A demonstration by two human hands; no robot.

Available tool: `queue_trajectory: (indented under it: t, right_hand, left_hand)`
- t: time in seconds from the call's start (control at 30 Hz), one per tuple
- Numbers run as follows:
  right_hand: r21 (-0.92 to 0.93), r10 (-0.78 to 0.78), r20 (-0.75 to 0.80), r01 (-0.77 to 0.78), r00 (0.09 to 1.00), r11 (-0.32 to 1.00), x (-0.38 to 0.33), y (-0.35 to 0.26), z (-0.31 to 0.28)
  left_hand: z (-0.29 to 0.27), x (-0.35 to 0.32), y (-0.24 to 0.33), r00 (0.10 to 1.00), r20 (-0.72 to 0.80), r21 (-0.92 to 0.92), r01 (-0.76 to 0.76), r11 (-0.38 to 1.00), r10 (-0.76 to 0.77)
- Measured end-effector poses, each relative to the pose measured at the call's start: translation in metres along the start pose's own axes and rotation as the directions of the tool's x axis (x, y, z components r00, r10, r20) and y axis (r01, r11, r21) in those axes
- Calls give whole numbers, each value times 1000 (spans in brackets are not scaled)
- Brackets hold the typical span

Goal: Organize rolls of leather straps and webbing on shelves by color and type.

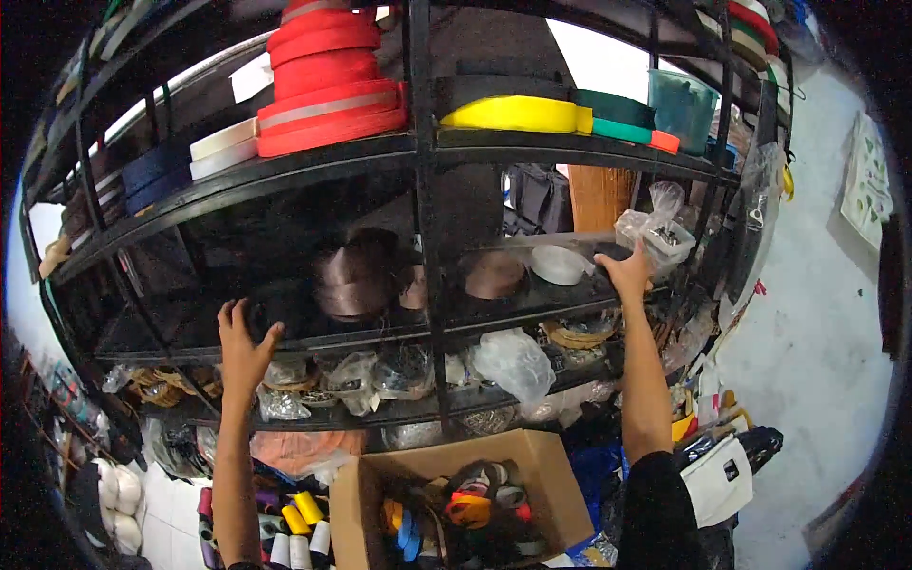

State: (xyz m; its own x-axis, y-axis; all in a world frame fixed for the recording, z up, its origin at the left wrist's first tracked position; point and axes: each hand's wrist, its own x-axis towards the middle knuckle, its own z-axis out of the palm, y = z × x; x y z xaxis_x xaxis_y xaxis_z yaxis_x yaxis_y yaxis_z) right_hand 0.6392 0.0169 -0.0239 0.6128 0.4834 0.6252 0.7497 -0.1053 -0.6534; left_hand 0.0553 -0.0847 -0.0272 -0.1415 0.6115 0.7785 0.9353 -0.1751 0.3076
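The left hand (246,350) spreads wide at the shelf (380,336); the right (630,275), half-curled, meets a dark roll (616,253) between white roll (559,266) and tub (668,239). Whether either grips, I can't tell. A careless knuckle could tip the tub.

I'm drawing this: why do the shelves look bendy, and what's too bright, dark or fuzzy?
In the head view, the shelves bend because of the wide fisheye lens; also in the head view, a white patch behind them glares; in that head view, the space by the left hand is too dark to show much, and the big brown roll looks fuzzy on top.
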Motion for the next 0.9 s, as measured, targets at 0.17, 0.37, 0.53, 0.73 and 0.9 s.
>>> queue_trajectory:
  t: [0.17,0.37,0.53,0.73,0.9]
  right_hand:
    - [-246,78,97,-52,992,968,-4,4,11]
    - [-277,149,161,-100,976,956,3,9,15]
    - [-129,47,194,-22,980,991,10,30,14]
    - [307,-177,-93,197,980,931,-4,18,-7]
    - [628,-380,-96,352,920,694,-104,-98,-47]
  left_hand:
    - [17,-1,-5,1000,0,-2,23,1000,-23]
    - [22,1,-11,1000,12,-12,21,1000,-21]
    - [14,-1,0,999,27,-74,28,997,-27]
    - [11,-3,-16,998,-50,-17,-43,999,42]
    - [14,10,-20,986,-59,-154,144,978,-155]
